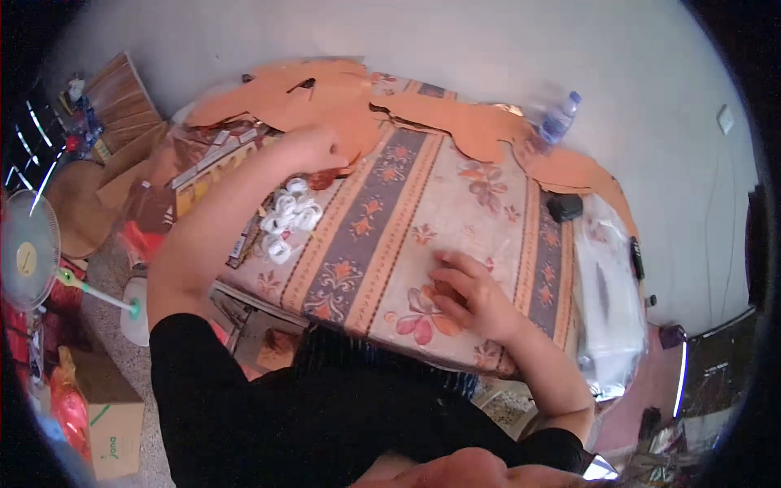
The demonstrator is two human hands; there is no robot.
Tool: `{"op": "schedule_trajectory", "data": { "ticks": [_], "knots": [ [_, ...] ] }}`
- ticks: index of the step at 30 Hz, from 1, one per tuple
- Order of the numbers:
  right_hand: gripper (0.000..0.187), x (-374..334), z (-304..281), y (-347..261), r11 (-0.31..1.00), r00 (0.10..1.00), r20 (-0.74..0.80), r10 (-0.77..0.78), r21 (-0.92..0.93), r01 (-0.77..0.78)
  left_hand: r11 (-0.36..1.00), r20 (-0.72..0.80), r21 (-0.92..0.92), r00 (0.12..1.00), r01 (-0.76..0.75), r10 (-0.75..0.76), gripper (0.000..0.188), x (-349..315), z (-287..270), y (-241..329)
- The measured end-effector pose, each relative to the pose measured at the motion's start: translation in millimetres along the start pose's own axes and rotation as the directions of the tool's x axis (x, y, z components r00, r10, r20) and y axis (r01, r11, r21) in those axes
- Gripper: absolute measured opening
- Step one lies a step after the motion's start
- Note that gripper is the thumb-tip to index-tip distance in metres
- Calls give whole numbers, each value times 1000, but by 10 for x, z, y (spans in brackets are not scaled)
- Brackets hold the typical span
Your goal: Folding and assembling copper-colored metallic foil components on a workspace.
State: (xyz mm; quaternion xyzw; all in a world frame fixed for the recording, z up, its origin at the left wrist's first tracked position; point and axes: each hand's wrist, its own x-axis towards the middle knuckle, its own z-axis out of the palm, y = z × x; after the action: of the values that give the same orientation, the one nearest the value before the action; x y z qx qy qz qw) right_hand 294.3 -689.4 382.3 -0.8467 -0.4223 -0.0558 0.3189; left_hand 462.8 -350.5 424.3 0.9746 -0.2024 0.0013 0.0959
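Note:
My left hand (316, 150) reaches across to the far left of the table, at the edge of a large orange cut-out sheet (313, 93). Its fingers are blurred and partly hidden, so any grip does not show. Just below it lies a small reddish-brown piece (324, 179), beside several white coiled bundles (285, 213). My right hand (476, 297) hovers over the near middle of the flowered tablecloth (464, 215), fingers loosely bent and apart, holding nothing. More orange cut-out shapes (480, 130) run along the table's far edge.
A clear plastic bottle (560, 120) stands at the back right. Nearby are a small black object (565, 207), a black marker (637, 257) and a clear plastic packet (606, 301). Flat packages (215, 167) lie under my left arm. A fan (29, 250) and a cardboard box (110, 415) stand left.

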Motion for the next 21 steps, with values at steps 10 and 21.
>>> {"op": "schedule_trajectory", "data": {
  "ticks": [10,21],
  "knots": [
    [28,-59,76,-112,999,999,-36,-20,-45,18,989,-102,145,994,-29,44,16,-159,231,300],
    [32,81,79,-152,988,999,12,-37,-147,38,968,-264,-247,964,-49,-19,23,54,90,-26]
  ]
}}
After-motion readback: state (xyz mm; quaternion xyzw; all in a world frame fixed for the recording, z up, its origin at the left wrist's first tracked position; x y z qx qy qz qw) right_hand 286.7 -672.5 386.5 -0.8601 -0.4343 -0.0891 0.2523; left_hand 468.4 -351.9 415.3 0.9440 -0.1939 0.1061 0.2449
